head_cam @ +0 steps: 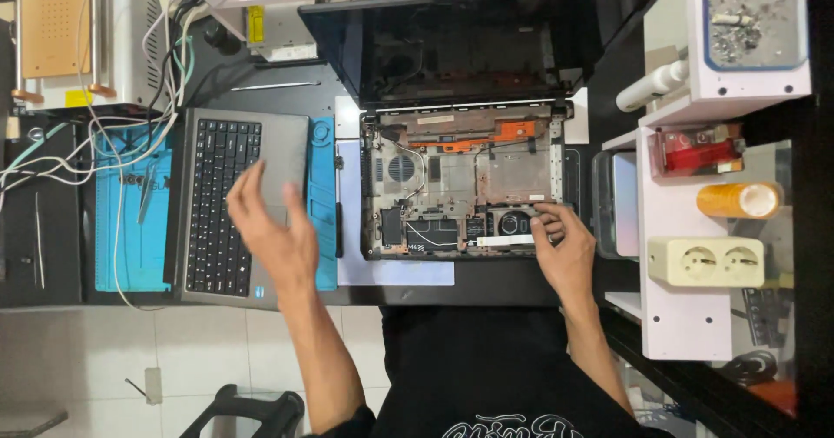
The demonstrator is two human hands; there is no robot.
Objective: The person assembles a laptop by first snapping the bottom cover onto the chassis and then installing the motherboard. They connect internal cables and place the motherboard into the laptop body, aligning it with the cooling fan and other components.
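**Hands over an opened laptop**

The right hand [566, 251] rests on the front right corner of the laptop base [465, 190], fingers bent and close together, the tips pressing on the bare chassis edge; nothing is pinched between them. Just left of those fingertips lies a round speaker part and a white ribbon cable [504, 241]. Beyond them, toward the screen [486, 43], sit the fan [400, 169] and an orange strip.

The left hand [268, 229] hovers with fingers spread wide and empty, above the removed keyboard cover [217, 203], which lies on a blue mat [130, 229] left of the base. Tweezers [144, 196] lie on the mat, further left of those fingers. Right of the right hand stands a white shelf [682, 316] with a socket block [705, 262]
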